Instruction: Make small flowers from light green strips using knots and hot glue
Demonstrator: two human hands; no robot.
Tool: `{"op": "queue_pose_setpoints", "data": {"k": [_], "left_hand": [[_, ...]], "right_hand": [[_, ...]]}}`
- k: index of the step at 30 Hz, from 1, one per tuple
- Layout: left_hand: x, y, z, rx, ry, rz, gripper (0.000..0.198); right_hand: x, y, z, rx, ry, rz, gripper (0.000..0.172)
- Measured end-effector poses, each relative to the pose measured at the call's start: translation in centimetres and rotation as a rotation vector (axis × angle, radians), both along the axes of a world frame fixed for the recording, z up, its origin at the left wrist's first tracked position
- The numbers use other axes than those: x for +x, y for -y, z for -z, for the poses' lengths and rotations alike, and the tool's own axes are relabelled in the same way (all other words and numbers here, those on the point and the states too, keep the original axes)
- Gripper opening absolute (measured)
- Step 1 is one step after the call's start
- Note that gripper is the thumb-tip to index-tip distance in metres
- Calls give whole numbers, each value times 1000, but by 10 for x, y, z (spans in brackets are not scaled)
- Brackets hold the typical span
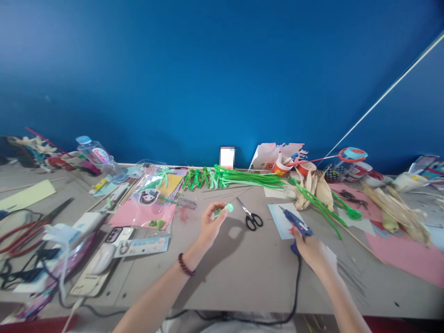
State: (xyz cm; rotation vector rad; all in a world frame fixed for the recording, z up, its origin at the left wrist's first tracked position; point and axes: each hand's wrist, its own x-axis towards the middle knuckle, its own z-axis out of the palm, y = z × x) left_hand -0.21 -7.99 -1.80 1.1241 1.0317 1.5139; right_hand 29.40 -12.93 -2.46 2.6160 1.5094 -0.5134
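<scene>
Between the fingers of my left hand is a small pale green piece with a rounded end; its exact kind is unclear. My right hand is wrapped round the grip of a blue hot glue gun, its nozzle pointing up and left over a light blue and white sheet. Black-handled scissors lie between my hands, blades toward the back. Behind them, green pipe-cleaner stems lie in a bundle, with bushy green pipe-cleaner pieces at its left end.
The glue gun's dark cord trails down over the table's front edge. Left are a clear bag, a white mouse, red-handled scissors and a bottle. Paper cups and dried husks stand or lie to the right.
</scene>
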Motion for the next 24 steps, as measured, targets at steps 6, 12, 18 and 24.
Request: {"op": "queue_pose_setpoints", "data": {"k": [6, 12, 18, 24], "left_hand": [[-1, 5, -3, 45, -228, -24, 20], [-2, 9, -3, 198, -465, -36, 14], [1, 9, -5, 245, -480, 39, 11], [0, 8, -4, 178, -384, 153, 14]], "right_hand": [[-4, 1, 3, 66, 45, -25, 70], [-12, 3, -12, 147, 149, -32, 63], [-52, -10, -36, 592, -460, -374, 37], [-106, -34, -42, 467, -1224, -375, 30]]}}
